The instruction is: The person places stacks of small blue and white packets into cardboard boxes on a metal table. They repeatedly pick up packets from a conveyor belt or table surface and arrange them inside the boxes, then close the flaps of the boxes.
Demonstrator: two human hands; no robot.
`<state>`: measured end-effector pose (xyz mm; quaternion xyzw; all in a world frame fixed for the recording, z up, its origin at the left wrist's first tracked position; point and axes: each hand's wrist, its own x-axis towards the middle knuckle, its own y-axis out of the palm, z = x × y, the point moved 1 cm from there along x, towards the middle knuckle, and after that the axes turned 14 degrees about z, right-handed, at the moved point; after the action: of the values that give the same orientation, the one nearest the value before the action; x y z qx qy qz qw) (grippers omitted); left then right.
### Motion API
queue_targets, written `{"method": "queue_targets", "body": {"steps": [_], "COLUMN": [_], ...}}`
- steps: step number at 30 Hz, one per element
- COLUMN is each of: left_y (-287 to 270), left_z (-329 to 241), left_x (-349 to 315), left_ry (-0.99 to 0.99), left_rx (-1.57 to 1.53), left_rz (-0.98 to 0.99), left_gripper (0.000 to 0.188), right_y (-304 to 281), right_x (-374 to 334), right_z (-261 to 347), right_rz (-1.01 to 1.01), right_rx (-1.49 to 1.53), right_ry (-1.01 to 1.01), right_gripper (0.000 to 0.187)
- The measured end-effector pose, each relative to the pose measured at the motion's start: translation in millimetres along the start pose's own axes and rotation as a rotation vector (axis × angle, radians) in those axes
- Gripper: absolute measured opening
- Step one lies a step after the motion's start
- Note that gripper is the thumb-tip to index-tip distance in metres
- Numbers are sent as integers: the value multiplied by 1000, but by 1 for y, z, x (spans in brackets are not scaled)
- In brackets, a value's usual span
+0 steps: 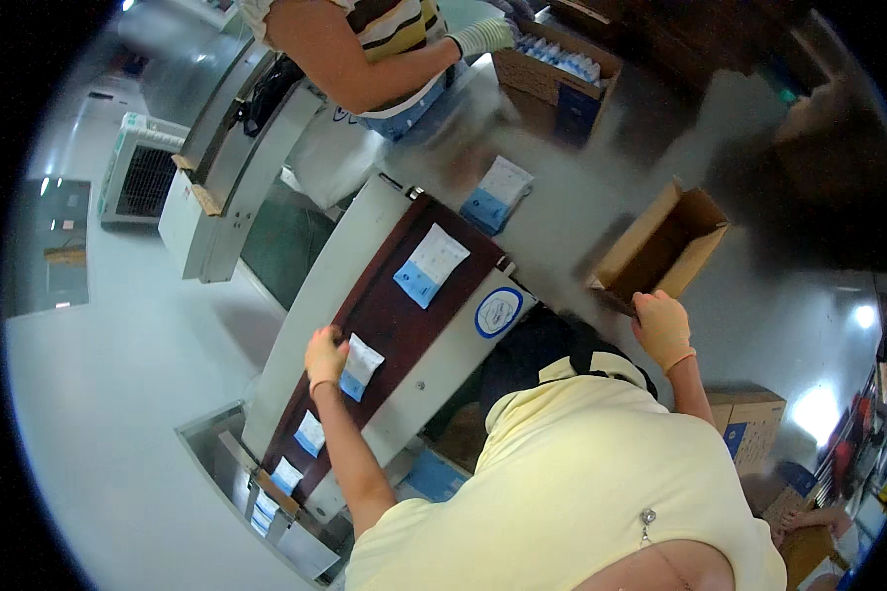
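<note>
My left hand, in a thin pale glove, is over the conveyor belt with its fingers partly curled and a gap at the thumb. Right beside its fingertips lies a white-and-blue packet; whether they touch is hard to tell. Farther up the dark red belt lies another packet, and a third packet rests on the metal table past the belt's end. My gloved right hand grips the near edge of an open cardboard box, whose visible inside holds nothing.
Across the table a co-worker's striped-gloved hand is at a carton filled with upright packets. More packets lie lower on the belt. A closed carton stands to my right, and an air cooler far left.
</note>
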<state>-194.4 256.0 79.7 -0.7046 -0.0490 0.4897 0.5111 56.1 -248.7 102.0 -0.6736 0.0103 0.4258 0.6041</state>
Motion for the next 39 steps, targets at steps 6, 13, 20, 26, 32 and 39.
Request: {"method": "queue_targets", "body": {"steps": [6, 13, 20, 26, 32, 39], "left_y": [6, -65, -40, -34, 43, 58], "left_z": [-48, -210, -330, -394, -461, -465], "left_x": [5, 90, 182, 144, 50, 30], "left_ry": [100, 776, 661, 674, 1184, 1163], "left_rx": [27, -871, -257, 375, 814, 900], "left_rz": [-33, 21, 219, 87, -223, -305], "left_gripper": [45, 41, 56, 79, 65, 55], "right_y": [-2, -3, -12, -10, -12, -14], "right_x": [2, 7, 3, -1, -3, -2], "right_z": [0, 6, 8, 4, -15, -22], "right_rz": [-34, 24, 8, 50, 98, 155], "right_rx": [-9, -1, 36, 72, 2, 10], "right_ry": [-8, 61, 34, 33, -67, -10], "right_gripper": [22, 13, 14, 14, 21, 23]}}
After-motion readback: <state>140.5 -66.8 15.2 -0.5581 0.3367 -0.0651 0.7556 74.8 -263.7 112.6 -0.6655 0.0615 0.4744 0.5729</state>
